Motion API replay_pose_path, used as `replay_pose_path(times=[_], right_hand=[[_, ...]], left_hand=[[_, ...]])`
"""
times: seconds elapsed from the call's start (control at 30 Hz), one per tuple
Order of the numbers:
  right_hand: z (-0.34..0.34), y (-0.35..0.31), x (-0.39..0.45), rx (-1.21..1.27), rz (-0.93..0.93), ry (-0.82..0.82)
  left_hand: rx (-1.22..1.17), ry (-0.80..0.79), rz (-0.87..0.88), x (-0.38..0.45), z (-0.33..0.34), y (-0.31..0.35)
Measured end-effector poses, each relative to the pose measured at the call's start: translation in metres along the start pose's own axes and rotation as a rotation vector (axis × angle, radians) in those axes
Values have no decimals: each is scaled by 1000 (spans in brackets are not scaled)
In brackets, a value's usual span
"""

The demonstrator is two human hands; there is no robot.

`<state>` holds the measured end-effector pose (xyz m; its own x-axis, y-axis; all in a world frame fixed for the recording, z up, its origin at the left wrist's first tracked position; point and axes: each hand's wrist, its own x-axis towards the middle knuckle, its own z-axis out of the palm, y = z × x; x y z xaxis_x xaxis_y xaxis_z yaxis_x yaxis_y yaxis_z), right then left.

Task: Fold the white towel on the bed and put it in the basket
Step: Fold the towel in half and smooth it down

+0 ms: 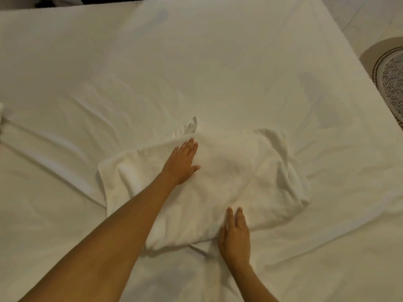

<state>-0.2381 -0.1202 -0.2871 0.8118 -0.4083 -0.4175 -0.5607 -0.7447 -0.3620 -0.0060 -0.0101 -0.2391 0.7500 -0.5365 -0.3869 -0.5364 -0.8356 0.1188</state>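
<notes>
A wrinkled white bed (218,62) fills the view, with the white towel (229,182) lying roughly folded near its front edge. The left hand (182,164) rests flat on it, fingers open, apparently smoothing; the right hand (234,234) lies open-palmed on the near edge; the basket (390,83) waits beside the bed

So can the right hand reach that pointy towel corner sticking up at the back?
Probably not easily. The right hand lies flat at the near edge of the towel, while the corner sits at the far side, just beyond the left hand, which looks better placed.
</notes>
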Motion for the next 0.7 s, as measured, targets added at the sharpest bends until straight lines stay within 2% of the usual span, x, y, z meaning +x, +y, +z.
replay_pose_path(times=[0.13, 0.3, 0.47, 0.6, 0.7], right_hand=[[16, -16, -16, 304, 284, 232], [24, -41, -22, 649, 607, 290], [25, -57, -6, 838, 768, 340], [21, -56, 7, 1186, 1115, 286], [20, -49, 7, 1407, 1159, 135]], left_hand=[[6, -27, 23, 45, -22, -11], [95, -164, 158, 81, -37, -11], [19, -333, 19, 103, -33, -3], [8, -465, -20, 116, -33, 4], [23, -584, -26, 123, -38, 5]])
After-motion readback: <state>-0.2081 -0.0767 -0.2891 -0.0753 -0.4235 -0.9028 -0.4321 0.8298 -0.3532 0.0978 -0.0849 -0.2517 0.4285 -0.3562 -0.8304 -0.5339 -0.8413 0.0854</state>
